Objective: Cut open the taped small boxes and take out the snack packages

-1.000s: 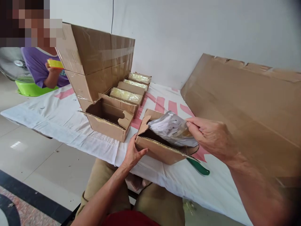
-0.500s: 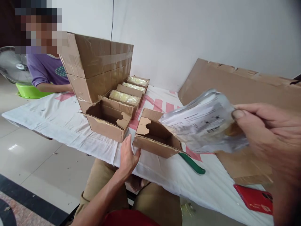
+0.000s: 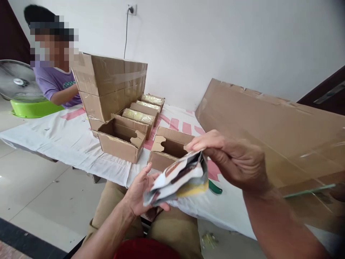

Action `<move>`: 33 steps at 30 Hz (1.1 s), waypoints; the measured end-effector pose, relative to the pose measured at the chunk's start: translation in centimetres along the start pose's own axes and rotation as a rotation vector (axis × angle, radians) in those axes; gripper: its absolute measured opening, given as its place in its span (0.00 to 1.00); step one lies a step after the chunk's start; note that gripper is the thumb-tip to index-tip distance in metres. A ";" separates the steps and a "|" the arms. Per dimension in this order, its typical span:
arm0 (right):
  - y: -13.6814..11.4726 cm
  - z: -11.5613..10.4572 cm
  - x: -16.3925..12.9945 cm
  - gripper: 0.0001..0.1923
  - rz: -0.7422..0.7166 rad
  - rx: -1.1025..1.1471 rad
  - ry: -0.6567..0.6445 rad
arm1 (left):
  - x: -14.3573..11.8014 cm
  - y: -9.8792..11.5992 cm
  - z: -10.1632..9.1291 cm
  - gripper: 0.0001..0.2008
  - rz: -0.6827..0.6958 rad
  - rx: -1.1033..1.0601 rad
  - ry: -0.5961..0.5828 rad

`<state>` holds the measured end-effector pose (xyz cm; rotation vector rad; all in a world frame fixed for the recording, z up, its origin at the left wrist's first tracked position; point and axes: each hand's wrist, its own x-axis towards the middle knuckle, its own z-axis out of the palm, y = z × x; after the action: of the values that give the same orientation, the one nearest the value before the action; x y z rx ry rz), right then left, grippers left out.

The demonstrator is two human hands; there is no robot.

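Head view: one camera, looking down at two bare hands over a desk [image 3: 67, 140].
Left hand [image 3: 140, 190]: cupped under the packet's lower end, fingers closed on it.
Right hand [image 3: 234, 162]: pinching the packet's upper edge.
Packet [image 3: 179, 178]: flat glossy pouch, held between both hands above the lap, just before an open small box [image 3: 168, 151].
Handling: likely light, floppy, slippery; best held by its edges.
Nearby: green handle [image 3: 215, 187]; a person in purple [image 3: 58, 86] behind stacked cartons [image 3: 110, 86].

No legible text, label or number on the packet [image 3: 178, 178] or boxes [image 3: 122, 138].
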<state>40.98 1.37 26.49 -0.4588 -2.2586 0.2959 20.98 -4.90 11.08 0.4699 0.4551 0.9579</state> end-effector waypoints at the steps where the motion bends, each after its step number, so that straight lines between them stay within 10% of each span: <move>1: -0.1 0.5 0.1 0.12 -0.041 0.056 -0.037 | -0.4 -0.1 0.5 0.34 -0.038 -0.010 -0.038; 6: -0.9 2.4 -0.4 0.13 -0.112 0.112 -0.079 | -1.7 -1.0 1.9 0.24 0.056 -0.069 0.006; 13: 1.3 4.1 -5.5 0.15 0.297 0.304 0.294 | -2.4 0.1 1.5 0.32 0.571 0.060 0.351; 17: 2.3 7.4 -9.3 0.36 0.478 0.656 0.134 | -2.3 0.4 1.1 0.33 0.773 0.069 0.470; 19: 2.1 9.3 -10.3 0.41 0.583 0.722 0.031 | -1.8 0.0 1.1 0.33 0.797 0.076 0.490; 23: 1.9 11.0 -9.9 0.21 0.742 0.658 0.161 | -0.8 0.1 1.4 0.34 0.788 0.124 0.430; 29: 2.3 9.9 -8.8 0.09 0.527 0.446 0.302 | -2.8 4.1 0.6 0.35 0.823 0.279 0.427; 33: 2.1 13.7 -9.7 0.06 0.480 0.377 0.211 | -6.7 4.0 -3.1 0.29 0.671 0.320 0.523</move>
<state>37.14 -1.59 10.27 -0.7835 -1.8094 0.8585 13.26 -8.15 11.85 0.6821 0.9661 1.6825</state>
